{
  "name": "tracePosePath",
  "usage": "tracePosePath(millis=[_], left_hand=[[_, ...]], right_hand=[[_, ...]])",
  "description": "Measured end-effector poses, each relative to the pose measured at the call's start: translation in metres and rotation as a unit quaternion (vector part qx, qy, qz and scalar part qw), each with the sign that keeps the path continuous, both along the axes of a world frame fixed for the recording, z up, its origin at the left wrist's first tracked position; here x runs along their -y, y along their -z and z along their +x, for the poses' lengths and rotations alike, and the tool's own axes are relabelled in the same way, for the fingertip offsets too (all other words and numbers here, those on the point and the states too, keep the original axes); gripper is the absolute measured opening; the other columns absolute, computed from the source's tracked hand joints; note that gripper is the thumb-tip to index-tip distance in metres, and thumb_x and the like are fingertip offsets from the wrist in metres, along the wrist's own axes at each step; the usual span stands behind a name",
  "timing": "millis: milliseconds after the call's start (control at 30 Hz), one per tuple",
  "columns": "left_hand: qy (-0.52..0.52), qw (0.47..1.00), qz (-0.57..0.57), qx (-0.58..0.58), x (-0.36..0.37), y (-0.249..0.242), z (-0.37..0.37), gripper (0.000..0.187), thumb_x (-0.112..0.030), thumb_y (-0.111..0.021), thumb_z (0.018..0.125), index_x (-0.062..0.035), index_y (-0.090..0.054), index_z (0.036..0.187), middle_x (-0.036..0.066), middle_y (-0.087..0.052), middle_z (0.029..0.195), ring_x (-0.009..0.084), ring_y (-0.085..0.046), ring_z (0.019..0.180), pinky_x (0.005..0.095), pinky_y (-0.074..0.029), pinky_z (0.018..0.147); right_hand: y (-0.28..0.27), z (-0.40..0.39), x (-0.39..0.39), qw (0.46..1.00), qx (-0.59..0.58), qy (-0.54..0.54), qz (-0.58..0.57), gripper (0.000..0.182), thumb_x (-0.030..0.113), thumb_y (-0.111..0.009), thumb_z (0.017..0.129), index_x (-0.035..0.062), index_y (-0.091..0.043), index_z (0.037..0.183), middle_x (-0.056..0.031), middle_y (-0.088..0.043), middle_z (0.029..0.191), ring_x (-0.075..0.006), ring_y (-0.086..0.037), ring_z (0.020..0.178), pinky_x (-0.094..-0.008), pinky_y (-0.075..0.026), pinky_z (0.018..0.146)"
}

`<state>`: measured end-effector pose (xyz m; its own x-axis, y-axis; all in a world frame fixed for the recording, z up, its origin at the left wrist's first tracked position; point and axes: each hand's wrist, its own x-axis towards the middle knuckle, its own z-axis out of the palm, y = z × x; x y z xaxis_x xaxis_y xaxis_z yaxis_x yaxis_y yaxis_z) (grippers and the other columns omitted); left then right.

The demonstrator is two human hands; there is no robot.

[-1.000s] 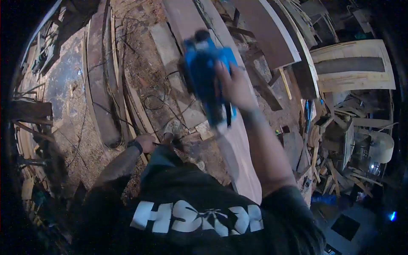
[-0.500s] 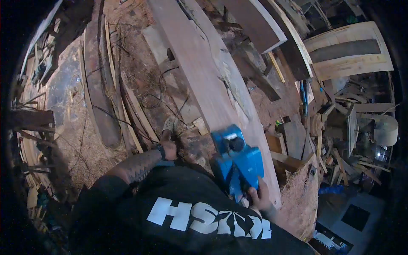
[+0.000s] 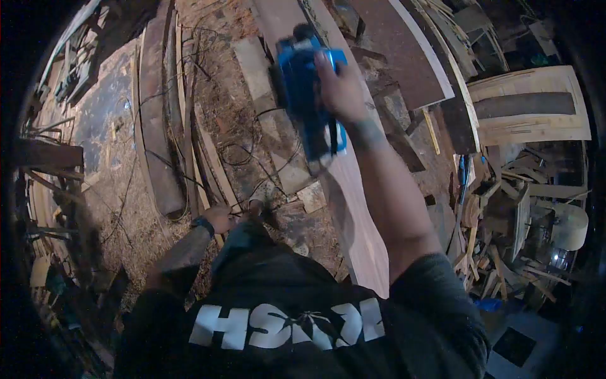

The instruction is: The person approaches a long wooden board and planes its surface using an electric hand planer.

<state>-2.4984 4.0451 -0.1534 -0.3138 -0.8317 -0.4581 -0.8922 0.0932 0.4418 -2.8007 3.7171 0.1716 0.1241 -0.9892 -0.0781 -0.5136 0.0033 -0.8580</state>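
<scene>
My right hand [image 3: 344,91] is closed around the handle of a blue electric hand planer [image 3: 300,82], whose outline is smeared by motion. The planer rests over the far part of a long wooden plank [image 3: 356,215] with a pale, wavy edge. That arm stretches forward across the plank. My left hand [image 3: 219,218], with a dark band at its wrist, hangs low beside my knee, fingers curled in. Thin dark cable [image 3: 237,205] passes close to it; what the fingers hold, if anything, I cannot tell.
Dark boards and thin strips [image 3: 161,139] lie on the sawdust-covered floor [image 3: 120,183] at left. Large brown slabs [image 3: 404,57] stand to the right of the plank. Farther right are a light wooden panel [image 3: 530,85] and piled offcuts [image 3: 499,265]. Loose cable loops [image 3: 252,148] cross the floor.
My right hand and the planer have moved away from my body, up along the plank. My left hand has shifted slightly left, and the view has shifted a little.
</scene>
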Motion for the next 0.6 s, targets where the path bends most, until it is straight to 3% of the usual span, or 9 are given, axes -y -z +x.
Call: tracePosePath(millis=[67,167,233,300,400,467,500,533,600], left_hand=[[-0.033,0.999,-0.010,-0.016,0.006,-0.009,0.003,0.036,-0.039,-0.070,0.088,-0.0031,-0.073,0.091,0.022,-0.071,0.093,0.0425,-0.070,0.091,0.0528,-0.055,0.080],[-0.018,0.989,-0.030,-0.142,0.013,0.002,0.015,0.036,-0.038,-0.072,0.087,-0.0014,-0.071,0.087,0.023,-0.069,0.092,0.0423,-0.069,0.088,0.0536,-0.054,0.078],[0.102,0.989,-0.034,-0.098,0.043,0.003,0.024,0.036,-0.037,-0.073,0.087,-0.0007,-0.071,0.086,0.024,-0.068,0.091,0.0424,-0.068,0.087,0.0537,-0.054,0.078],[0.327,0.940,-0.020,0.090,0.068,-0.015,0.010,0.034,-0.035,-0.074,0.086,-0.0011,-0.072,0.086,0.024,-0.068,0.090,0.0425,-0.068,0.087,0.0534,-0.054,0.078],[0.036,0.999,-0.024,0.013,0.064,-0.046,-0.012,0.032,-0.034,-0.073,0.085,-0.0020,-0.073,0.086,0.023,-0.068,0.088,0.0422,-0.068,0.089,0.0518,-0.055,0.080],[0.095,0.995,-0.028,-0.008,0.057,-0.024,-0.013,0.033,-0.035,-0.073,0.085,-0.0029,-0.075,0.089,0.023,-0.069,0.090,0.0419,-0.068,0.091,0.0522,-0.055,0.083],[0.125,0.992,-0.031,-0.016,0.054,-0.017,-0.016,0.033,-0.036,-0.073,0.085,-0.0034,-0.075,0.090,0.023,-0.070,0.091,0.0417,-0.068,0.092,0.0524,-0.055,0.084],[0.173,0.982,0.060,0.051,0.062,-0.023,-0.033,0.036,-0.039,-0.071,0.086,-0.0054,-0.077,0.098,0.025,-0.072,0.099,0.0412,-0.069,0.099,0.0530,-0.055,0.088],[0.224,0.970,0.046,0.081,0.054,-0.018,-0.064,0.034,-0.032,-0.070,0.081,-0.0033,-0.076,0.098,0.024,-0.072,0.097,0.0431,-0.068,0.093,0.0531,-0.056,0.085]], right_hand=[[0.003,0.028,0.067,0.996,-0.041,-0.035,-0.073,0.055,0.052,-0.053,0.106,-0.0015,-0.067,0.104,-0.0155,-0.067,0.074,-0.0271,-0.069,0.068,-0.0410,-0.053,0.065],[-0.053,0.074,0.094,0.996,0.053,0.013,0.076,0.058,0.045,-0.041,0.112,0.0002,-0.053,0.148,-0.0221,-0.067,0.125,-0.0336,-0.065,0.108,-0.0452,-0.051,0.093],[-0.029,0.075,0.149,0.973,-0.130,-0.158,-0.108,0.055,0.045,-0.042,0.112,0.0020,-0.059,0.141,-0.0174,-0.069,0.112,-0.0275,-0.065,0.098,-0.0417,-0.051,0.083],[-0.034,0.037,0.110,0.990,0.003,-0.139,-0.035,0.051,0.042,-0.043,0.113,0.0018,-0.061,0.138,-0.0167,-0.069,0.111,-0.0254,-0.065,0.094,-0.0406,-0.050,0.079],[0.001,-0.026,0.039,0.995,0.028,-0.089,-0.016,0.045,0.043,-0.047,0.111,0.0020,-0.063,0.121,-0.0118,-0.066,0.088,-0.0202,-0.065,0.076,-0.0366,-0.050,0.067],[0.038,-0.073,-0.020,0.998,-0.006,-0.050,-0.027,0.046,0.046,-0.051,0.110,0.0023,-0.064,0.105,-0.0072,-0.062,0.066,-0.0162,-0.065,0.059,-0.0332,-0.050,0.057],[0.000,-0.098,-0.085,0.998,-0.014,-0.048,0.032,0.060,0.059,-0.052,0.105,-0.0004,-0.064,0.107,-0.0169,-0.069,0.078,-0.0307,-0.069,0.072,-0.0458,-0.054,0.069],[-0.012,-0.123,-0.140,0.997,0.014,-0.038,0.066,0.041,0.044,-0.050,0.111,0.0055,-0.063,0.106,-0.0049,-0.060,0.068,-0.0147,-0.061,0.059,-0.0334,-0.049,0.058],[-0.030,-0.176,-0.240,0.993,0.022,-0.025,0.117,0.047,0.052,-0.054,0.107,0.0052,-0.059,0.106,-0.0102,-0.063,0.075,-0.0194,-0.063,0.069,-0.0405,-0.051,0.064]])
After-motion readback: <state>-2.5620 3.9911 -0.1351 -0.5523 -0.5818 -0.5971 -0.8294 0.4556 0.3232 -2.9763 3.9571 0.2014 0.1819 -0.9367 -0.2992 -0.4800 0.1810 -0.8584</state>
